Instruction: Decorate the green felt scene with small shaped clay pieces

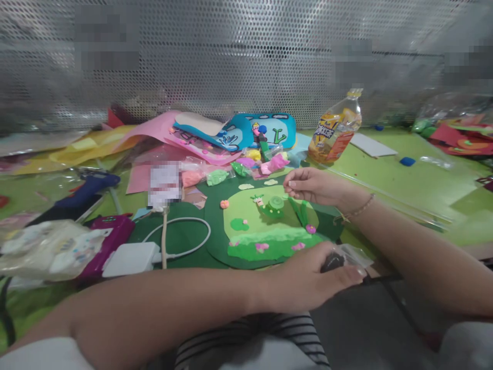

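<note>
A dark green felt board (pixel 215 226) lies in front of me with a light green clay scene (pixel 265 228) on it, holding small pink flowers and a green spiral figure (pixel 275 204). My right hand (pixel 314 186) hovers just above the scene's right side, fingers pinched together; anything between them is too small to make out. My left hand (pixel 308 280) rests at the board's near edge, fingers curled over a dark lump (pixel 333 261) beside a clear plastic wrapper (pixel 354 254).
Bags of coloured clay (pixel 239 167) and foam sheets (pixel 154 136) lie behind the board. A tilted drink bottle (pixel 335 128) stands at right. A white charger with cable (pixel 133 258), a magenta case (pixel 110 234) and a glue gun (pixel 90 186) sit at left. Perforated metal wall behind.
</note>
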`<state>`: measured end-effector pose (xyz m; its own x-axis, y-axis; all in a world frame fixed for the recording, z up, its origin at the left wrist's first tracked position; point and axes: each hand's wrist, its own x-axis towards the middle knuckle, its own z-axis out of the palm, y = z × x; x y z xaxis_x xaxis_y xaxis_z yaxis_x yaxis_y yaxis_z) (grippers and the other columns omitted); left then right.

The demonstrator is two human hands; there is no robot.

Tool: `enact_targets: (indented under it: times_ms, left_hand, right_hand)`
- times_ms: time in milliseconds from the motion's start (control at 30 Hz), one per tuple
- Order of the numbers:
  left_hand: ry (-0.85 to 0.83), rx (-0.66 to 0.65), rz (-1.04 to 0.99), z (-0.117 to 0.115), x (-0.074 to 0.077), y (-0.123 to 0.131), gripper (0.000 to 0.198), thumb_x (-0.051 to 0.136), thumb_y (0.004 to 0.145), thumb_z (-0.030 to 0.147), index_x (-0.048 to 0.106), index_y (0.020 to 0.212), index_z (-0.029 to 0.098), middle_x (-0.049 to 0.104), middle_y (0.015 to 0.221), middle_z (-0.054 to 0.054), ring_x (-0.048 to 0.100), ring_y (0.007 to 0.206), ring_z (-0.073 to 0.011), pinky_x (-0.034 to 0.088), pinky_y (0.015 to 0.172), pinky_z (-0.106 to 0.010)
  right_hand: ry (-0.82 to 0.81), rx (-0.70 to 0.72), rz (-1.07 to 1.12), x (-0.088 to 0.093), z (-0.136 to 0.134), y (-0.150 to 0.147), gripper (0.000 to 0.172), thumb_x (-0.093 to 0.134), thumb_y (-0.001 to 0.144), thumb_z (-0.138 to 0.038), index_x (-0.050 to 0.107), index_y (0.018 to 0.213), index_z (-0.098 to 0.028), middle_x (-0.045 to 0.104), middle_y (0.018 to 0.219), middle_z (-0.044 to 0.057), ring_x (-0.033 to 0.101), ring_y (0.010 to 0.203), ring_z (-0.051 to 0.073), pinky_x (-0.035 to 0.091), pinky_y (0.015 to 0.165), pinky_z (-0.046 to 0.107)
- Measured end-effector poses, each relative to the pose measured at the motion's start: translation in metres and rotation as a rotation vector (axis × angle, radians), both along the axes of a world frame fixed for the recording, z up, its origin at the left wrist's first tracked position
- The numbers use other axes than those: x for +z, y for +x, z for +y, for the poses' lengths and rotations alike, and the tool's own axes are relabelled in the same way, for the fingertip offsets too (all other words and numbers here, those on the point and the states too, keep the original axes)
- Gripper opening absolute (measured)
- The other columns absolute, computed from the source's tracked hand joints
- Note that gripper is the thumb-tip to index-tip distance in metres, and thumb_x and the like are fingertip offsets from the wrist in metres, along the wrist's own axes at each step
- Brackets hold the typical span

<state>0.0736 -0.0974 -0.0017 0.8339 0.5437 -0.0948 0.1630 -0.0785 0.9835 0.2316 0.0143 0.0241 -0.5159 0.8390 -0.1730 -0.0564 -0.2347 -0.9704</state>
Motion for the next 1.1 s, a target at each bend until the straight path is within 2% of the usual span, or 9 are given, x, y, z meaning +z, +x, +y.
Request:
enact_targets:
  times_ms: [267, 400, 567, 767, 900, 1000, 1100]
  left_hand:
    - [0.009, -0.014, 0.002, 0.0002, 0.0015, -0.0008, 0.048, 0.038, 0.083, 0.061, 0.050, 0.097, 0.017, 0.047, 0.063, 0.003, 0.043, 0.060, -0.0091, 0.033, 0.059, -0.023]
    - [0.005, -0.009, 0.002, 0.0009, 0.0006, -0.0006, 0.048, 0.038, 0.083, 0.060, 0.050, 0.098, 0.016, 0.047, 0.062, 0.003, 0.042, 0.059, -0.0088, 0.033, 0.060, -0.022]
    - [-0.002, -0.005, 0.009, 0.0000, -0.0011, 0.0004, 0.046, 0.039, 0.084, 0.059, 0.050, 0.098, 0.017, 0.046, 0.062, 0.004, 0.042, 0.060, -0.0085, 0.034, 0.062, -0.023]
    - [-0.008, 0.019, 0.013, -0.0013, -0.0012, 0.0005, 0.048, 0.040, 0.082, 0.061, 0.050, 0.098, 0.018, 0.046, 0.062, 0.004, 0.042, 0.060, -0.0084, 0.034, 0.062, -0.023]
    - [-0.007, 0.006, 0.017, -0.0006, -0.0002, 0.0003, 0.048, 0.039, 0.083, 0.061, 0.050, 0.100, 0.017, 0.047, 0.062, 0.004, 0.043, 0.060, -0.0090, 0.034, 0.061, -0.023]
    - [0.005, -0.008, 0.006, 0.0005, 0.0002, 0.0001, 0.046, 0.039, 0.084, 0.059, 0.050, 0.099, 0.017, 0.047, 0.062, 0.004, 0.042, 0.060, -0.0088, 0.033, 0.061, -0.023]
    - [0.014, -0.006, 0.007, 0.0009, -0.0002, -0.0001, 0.047, 0.039, 0.083, 0.060, 0.050, 0.097, 0.016, 0.047, 0.063, 0.003, 0.042, 0.061, -0.0093, 0.033, 0.060, -0.023]
  right_hand:
    - [0.000, -0.047, 0.022, -0.0001, 0.0016, 0.0020, 0.023, 0.081, 0.056, -0.019, 0.062, 0.067, -0.016, 0.063, 0.062, -0.006, 0.060, 0.055, 0.002, 0.051, 0.057, 0.009]
    - [0.001, -0.033, 0.011, 0.0004, 0.0015, 0.0019, 0.018, 0.077, 0.064, -0.021, 0.068, 0.079, -0.016, 0.068, 0.067, -0.003, 0.063, 0.058, 0.002, 0.051, 0.057, 0.008]
    - [-0.033, 0.013, 0.011, 0.0009, 0.0011, 0.0010, 0.024, 0.074, 0.068, -0.019, 0.069, 0.091, -0.015, 0.072, 0.081, 0.002, 0.067, 0.071, 0.005, 0.053, 0.065, 0.010]
    - [0.008, 0.007, 0.005, -0.0011, 0.0020, 0.0023, 0.017, 0.077, 0.063, -0.021, 0.067, 0.076, -0.015, 0.068, 0.068, -0.003, 0.064, 0.061, 0.004, 0.051, 0.058, 0.009]
    - [0.021, -0.010, -0.001, -0.0010, 0.0021, 0.0026, 0.021, 0.080, 0.059, -0.019, 0.061, 0.067, -0.015, 0.062, 0.060, -0.006, 0.058, 0.053, 0.002, 0.049, 0.054, 0.010]
    - [0.007, -0.034, -0.007, 0.0003, 0.0020, 0.0024, 0.024, 0.081, 0.056, -0.019, 0.060, 0.065, -0.015, 0.062, 0.060, -0.006, 0.057, 0.051, 0.001, 0.048, 0.052, 0.010]
    - [-0.004, -0.057, -0.018, 0.0015, 0.0016, 0.0020, 0.021, 0.079, 0.060, -0.023, 0.064, 0.070, -0.014, 0.065, 0.064, -0.003, 0.061, 0.056, 0.003, 0.051, 0.057, 0.010]
